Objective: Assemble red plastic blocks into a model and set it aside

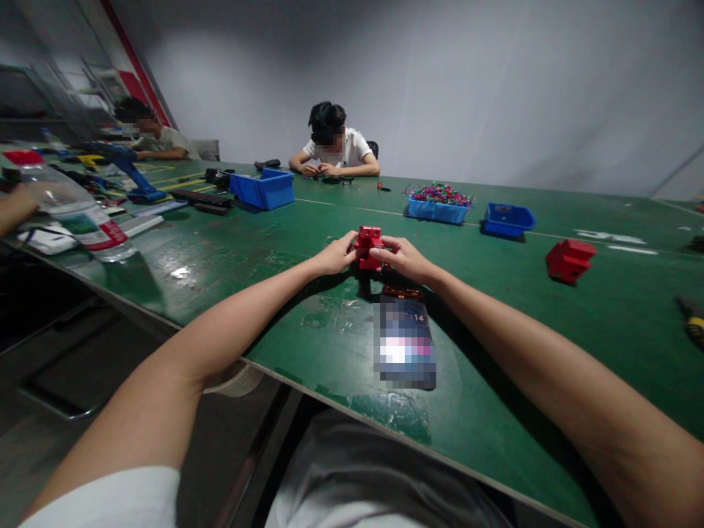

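Note:
Both my hands meet on a small red plastic part [368,240] held just above the green table [275,323]. My left hand [335,257] grips its left side with fingers curled. My right hand [401,258] pinches its right side from above. A phone [405,339] lies flat on the table just in front of the part, close to my right wrist. A second, larger red part [570,259] rests on the table to the right, well away from both hands.
Blue bins stand across the table: one [266,188] at the back left, one with coloured pieces [438,204], one smaller [508,220]. A water bottle [77,213] lies at the left edge. Two people sit at the far side. A tool [694,320] lies at the right edge.

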The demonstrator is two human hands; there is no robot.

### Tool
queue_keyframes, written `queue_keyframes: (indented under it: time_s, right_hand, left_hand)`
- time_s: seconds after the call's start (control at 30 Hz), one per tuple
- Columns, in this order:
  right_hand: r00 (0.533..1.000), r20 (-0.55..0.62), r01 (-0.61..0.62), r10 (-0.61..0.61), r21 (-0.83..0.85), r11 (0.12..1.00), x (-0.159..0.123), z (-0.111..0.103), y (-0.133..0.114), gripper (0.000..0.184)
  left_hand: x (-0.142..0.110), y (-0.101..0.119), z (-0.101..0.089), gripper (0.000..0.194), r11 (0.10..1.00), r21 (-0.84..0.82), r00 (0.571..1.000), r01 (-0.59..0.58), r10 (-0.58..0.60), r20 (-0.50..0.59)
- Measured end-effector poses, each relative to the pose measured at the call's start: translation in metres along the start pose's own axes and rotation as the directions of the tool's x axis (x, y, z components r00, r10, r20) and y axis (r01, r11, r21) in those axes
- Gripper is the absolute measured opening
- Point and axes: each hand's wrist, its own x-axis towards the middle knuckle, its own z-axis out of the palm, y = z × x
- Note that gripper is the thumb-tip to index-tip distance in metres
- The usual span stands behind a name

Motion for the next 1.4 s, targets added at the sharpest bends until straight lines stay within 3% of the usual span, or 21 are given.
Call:
queue_keyframes:
  time_s: [0.37, 1.1, 1.4]
  right_hand:
    - [0.999, 0.031, -0.019, 0.017, 0.070, 0.997, -0.0017, 0.0014, -0.0038, 0.043]
    - [0.999, 0.021, -0.030, 0.029, 0.026, 0.999, 0.0029, 0.0061, -0.0018, 0.052]
    - [0.995, 0.048, -0.093, 0.086, 0.177, 0.980, 0.0020, 0.0038, -0.0016, 0.049]
  left_hand:
    - [-0.0010, -0.0016, -0.0014, 0.045, 1.000, 0.024, 1.000, -0.017, 0.017, 0.023]
    - [-0.0012, -0.0030, -0.0010, 0.044, 1.000, 0.029, 1.000, -0.011, 0.011, -0.011]
    - [0.0014, -0.0061, -0.0008, 0.045, 0.999, -0.051, 0.999, -0.017, 0.019, 0.032]
